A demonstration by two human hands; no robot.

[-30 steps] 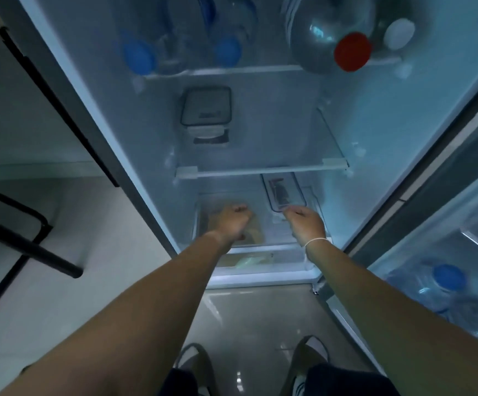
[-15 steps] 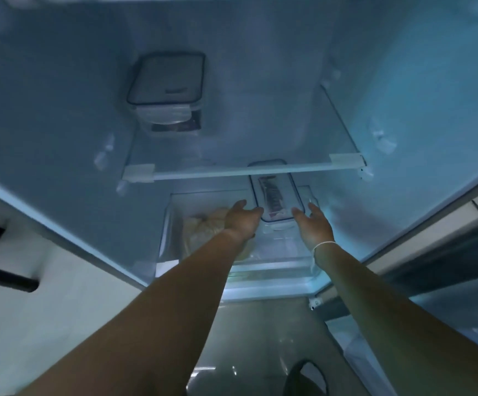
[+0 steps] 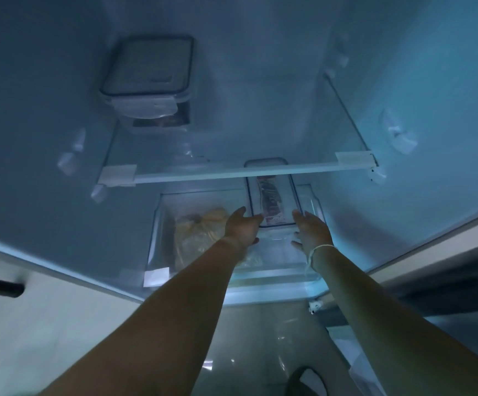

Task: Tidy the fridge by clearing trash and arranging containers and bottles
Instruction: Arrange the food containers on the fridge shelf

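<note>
Flanking the long lidded container [image 3: 272, 200] on the drawer [image 3: 157, 224] beneath the glass shelf [image 3: 232, 174], left hand [image 3: 242, 228] and right hand [image 3: 312, 230] stay wide, so a one-sided push could skew it.

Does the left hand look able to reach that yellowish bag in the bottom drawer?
Probably yes. The left hand hovers right beside the yellowish bag, which lies in the open clear drawer with nothing over it; the glass shelf sits higher up.
</note>
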